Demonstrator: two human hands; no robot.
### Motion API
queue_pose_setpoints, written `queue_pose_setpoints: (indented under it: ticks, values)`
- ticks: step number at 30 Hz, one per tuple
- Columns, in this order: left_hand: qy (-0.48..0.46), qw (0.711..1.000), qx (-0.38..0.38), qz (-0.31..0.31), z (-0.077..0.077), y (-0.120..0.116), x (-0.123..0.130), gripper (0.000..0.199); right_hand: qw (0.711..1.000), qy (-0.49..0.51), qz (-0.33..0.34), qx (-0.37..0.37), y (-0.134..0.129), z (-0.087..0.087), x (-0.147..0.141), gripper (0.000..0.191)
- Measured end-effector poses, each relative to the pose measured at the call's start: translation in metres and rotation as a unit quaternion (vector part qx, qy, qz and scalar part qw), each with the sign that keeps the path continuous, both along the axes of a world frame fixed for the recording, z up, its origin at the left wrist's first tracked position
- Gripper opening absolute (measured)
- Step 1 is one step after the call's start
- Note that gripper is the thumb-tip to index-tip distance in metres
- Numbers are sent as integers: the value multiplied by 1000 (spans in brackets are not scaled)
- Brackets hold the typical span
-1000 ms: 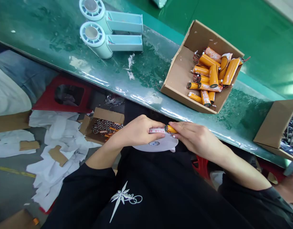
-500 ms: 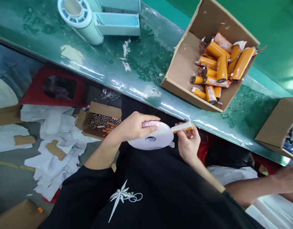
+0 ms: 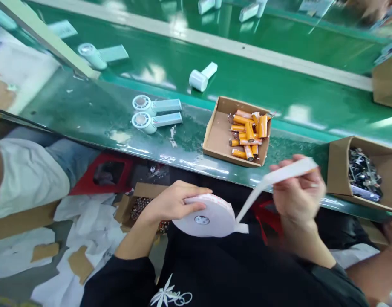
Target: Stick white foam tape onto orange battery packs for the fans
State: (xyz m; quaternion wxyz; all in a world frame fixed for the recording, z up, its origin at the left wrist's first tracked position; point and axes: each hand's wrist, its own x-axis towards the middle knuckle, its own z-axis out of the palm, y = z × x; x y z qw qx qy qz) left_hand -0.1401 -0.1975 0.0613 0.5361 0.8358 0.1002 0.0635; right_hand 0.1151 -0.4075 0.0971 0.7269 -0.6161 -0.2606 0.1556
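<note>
My left hand (image 3: 173,202) grips a large flat roll of white tape (image 3: 211,219) by its upper edge, thumb across the face and fingers over the red-printed rim. A white strip (image 3: 252,198) stretches from the roll's right side up to my right hand (image 3: 300,196). That hand is closed and blurred by motion. It holds an orange battery (image 3: 312,171), mostly hidden behind the fingers and the white strip lying along it. A short loose tape end (image 3: 242,228) sticks out at the roll's lower right.
A cardboard box (image 3: 215,138) of orange batteries stands on the green bench. Two pale blue handheld fans (image 3: 165,120) lie left of it. Another box (image 3: 338,170) with dark parts is at right. Below are a red stool (image 3: 102,172) and co-workers' arms at both sides.
My right hand has moved away from the roll, up and right, drawing out a length of tape with the battery. The view has pulled back, showing more of the bench.
</note>
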Motion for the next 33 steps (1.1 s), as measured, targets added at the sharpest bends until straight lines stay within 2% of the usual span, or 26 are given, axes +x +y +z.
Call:
queue_pose_setpoints:
  ticks: [3,5,8,11,15,18,23,25,29,31,33]
  values:
    - [31,994,74,-79,33,7,24,41,996,7,52,66,14,-7,-15,60]
    - [64,987,63,-130,37,4,37,40,994,6,93,64,9,-18,-29,61]
    - [132,973,12,-188,24,-11,46,36,989,35,142,31,-12,-37,-46,51]
    - [182,967,-16,-176,10,-29,51,36,986,68,153,9,-28,-56,-58,52]
    - [222,962,-4,-157,9,-39,62,32,985,65,161,-7,-32,-73,-68,56]
    - [234,960,-1,-156,12,-38,69,30,989,24,146,4,-30,-75,-70,55]
    - [209,964,-8,-166,8,-33,68,28,1000,-10,13,19,-25,-67,-54,50]
    - [208,963,-4,-169,6,-31,66,29,999,-7,35,17,-23,-68,-52,49]
    - [212,963,-2,-166,2,-29,66,31,989,23,143,16,-21,-83,-67,50]
    - [212,964,-1,-163,0,-30,69,33,988,45,149,-9,-20,-90,-77,48]
    - [203,964,-2,-171,-5,-34,75,34,985,69,150,-41,-17,-86,-74,44]
